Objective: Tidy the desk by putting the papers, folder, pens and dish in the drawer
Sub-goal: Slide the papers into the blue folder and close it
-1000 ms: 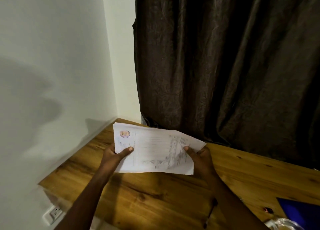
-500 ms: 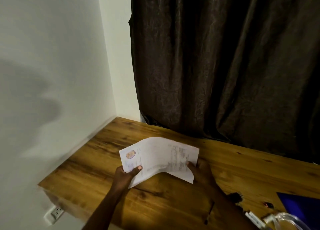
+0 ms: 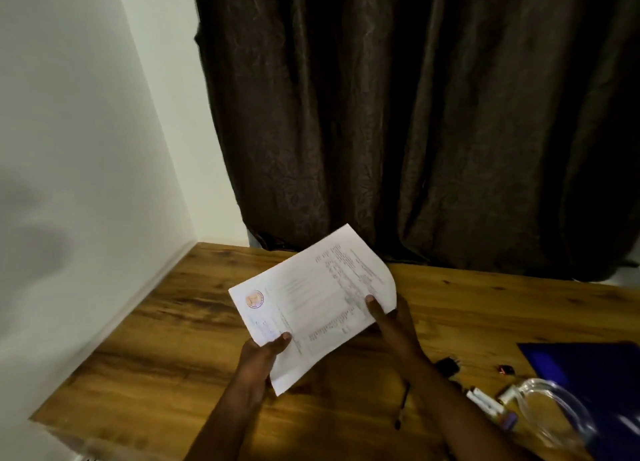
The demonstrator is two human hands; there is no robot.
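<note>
Head view: both hands pinch the papers (image 3: 311,301) above the desk (image 3: 166,339). Left hand (image 3: 258,360) grips at seven o'clock, right hand (image 3: 389,318) at three.

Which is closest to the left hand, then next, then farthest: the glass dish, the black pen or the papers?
1. The papers, held by the left hand itself.
2. The black pen, lying a little to its right.
3. The glass dish, far right, near the bottom corner.

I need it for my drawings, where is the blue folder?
In the head view, the blue folder lies on the wooden desk at the far right, right next to the clear dish, cut off by the picture's edge.
</note>
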